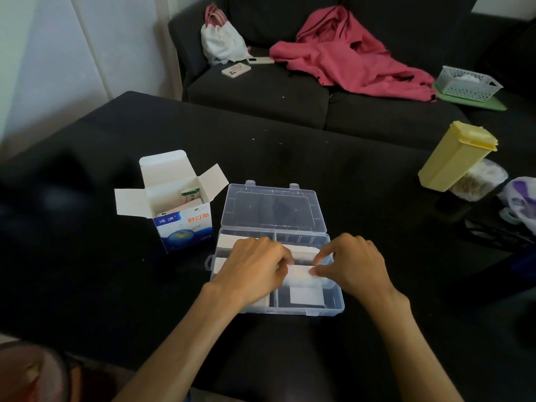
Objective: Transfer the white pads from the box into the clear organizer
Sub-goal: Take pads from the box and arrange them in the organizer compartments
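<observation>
Head view: both hands were over the clear organizer [333, 307], which sat open on the black worktop [290, 158], lid [272, 207] flipped back flat. Left hand [255, 271] and right hand [352, 266] were close together, fingers curled, pinching opposite ends of a white pad [300, 275] held between them just above the organizer's middle compartments. More white pads lay in the organizer: a stack [303, 252] in the row behind the hands, an edge [229, 240] showing in the rear-left compartment, another flat piece [306, 295] in the front-right compartment. Rear-right compartment looked dark; contents not clear.

The bandage box [181, 224] stood just left of the organizer, flaps open, a few wrapped pads [190, 197] still inside. Well apart from both hands.

Right edge of worktop: a yellow lidded container [456, 156] leaning on a clear tub [478, 181]. Behind, a dark sofa [261, 91] with a pink garment [348, 59], a white bag [223, 42], a phone [235, 69] and a white mesh basket [468, 82].
</observation>
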Demonstrator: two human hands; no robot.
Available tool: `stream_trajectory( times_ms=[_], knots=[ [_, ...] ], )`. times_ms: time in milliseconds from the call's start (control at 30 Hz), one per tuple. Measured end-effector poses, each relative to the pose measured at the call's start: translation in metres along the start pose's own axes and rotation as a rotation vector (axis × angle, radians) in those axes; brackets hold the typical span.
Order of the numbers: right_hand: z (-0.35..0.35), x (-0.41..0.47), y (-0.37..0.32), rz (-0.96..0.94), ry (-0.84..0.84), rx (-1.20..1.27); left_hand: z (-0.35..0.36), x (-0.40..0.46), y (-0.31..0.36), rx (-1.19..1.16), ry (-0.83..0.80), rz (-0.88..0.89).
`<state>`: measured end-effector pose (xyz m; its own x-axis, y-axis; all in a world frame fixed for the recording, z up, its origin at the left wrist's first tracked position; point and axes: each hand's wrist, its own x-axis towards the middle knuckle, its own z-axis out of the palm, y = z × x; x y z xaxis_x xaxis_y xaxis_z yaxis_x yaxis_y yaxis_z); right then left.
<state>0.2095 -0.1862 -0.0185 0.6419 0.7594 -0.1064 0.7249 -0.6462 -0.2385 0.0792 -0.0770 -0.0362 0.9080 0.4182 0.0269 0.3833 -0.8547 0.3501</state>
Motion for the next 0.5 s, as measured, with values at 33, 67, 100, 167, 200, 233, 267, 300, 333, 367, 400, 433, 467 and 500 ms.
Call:
stream_trajectory(
  times_ms=[33, 67, 100, 167, 200, 233, 267, 300, 333, 367, 400, 433, 467, 500],
  knots=[
    [-0.002, 0.0, 0.0, -0.004, -0.01, 0.028, -0.004, 0.0, 0.001, -0.035, 0.003, -0.014],
    [-0.005, 0.001, 0.0, -0.01, -0.018, 0.067, -0.01, -0.001, 0.002, -0.099, 0.016, -0.036],
    [-0.01, 0.001, 0.0, -0.015, -0.027, 0.115, -0.016, -0.001, 0.002, -0.181, 0.042, -0.061],
    [-0.02, 0.002, -0.002, -0.028, -0.021, 0.206, -0.034, -0.004, -0.004, -0.339, 0.172, -0.095],
    [-0.025, 0.002, -0.003, -0.038, -0.009, 0.247, -0.044, -0.007, -0.011, -0.407, 0.291, -0.115],
    [-0.027, 0.002, -0.005, -0.046, 0.005, 0.285, -0.054, -0.011, -0.017, -0.468, 0.449, -0.146],
    [-0.029, 0.001, -0.009, -0.057, 0.023, 0.317, -0.063, -0.016, -0.025, -0.511, 0.623, -0.196],
    [-0.029, 0.001, -0.015, -0.073, 0.043, 0.341, -0.072, -0.022, -0.035, -0.521, 0.782, -0.268],
    [-0.028, 0.001, -0.021, -0.091, 0.063, 0.356, -0.079, -0.028, -0.043, -0.491, 0.909, -0.361],
    [-0.026, 0.002, -0.03, -0.116, 0.086, 0.365, -0.086, -0.034, -0.052, -0.423, 0.995, -0.462],
    [-0.024, 0.001, -0.039, -0.142, 0.106, 0.372, -0.09, -0.038, -0.062, -0.334, 1.026, -0.552],
    [-0.022, 0.001, -0.048, -0.176, 0.129, 0.38, -0.092, -0.041, -0.07, -0.256, 1.008, -0.613],
    [-0.019, 0.001, -0.062, -0.215, 0.15, 0.39, -0.094, -0.046, -0.082, -0.195, 0.958, -0.647],
    [-0.015, 0.002, -0.074, -0.244, 0.163, 0.4, -0.094, -0.049, -0.091, -0.169, 0.877, -0.669]
  ],
)
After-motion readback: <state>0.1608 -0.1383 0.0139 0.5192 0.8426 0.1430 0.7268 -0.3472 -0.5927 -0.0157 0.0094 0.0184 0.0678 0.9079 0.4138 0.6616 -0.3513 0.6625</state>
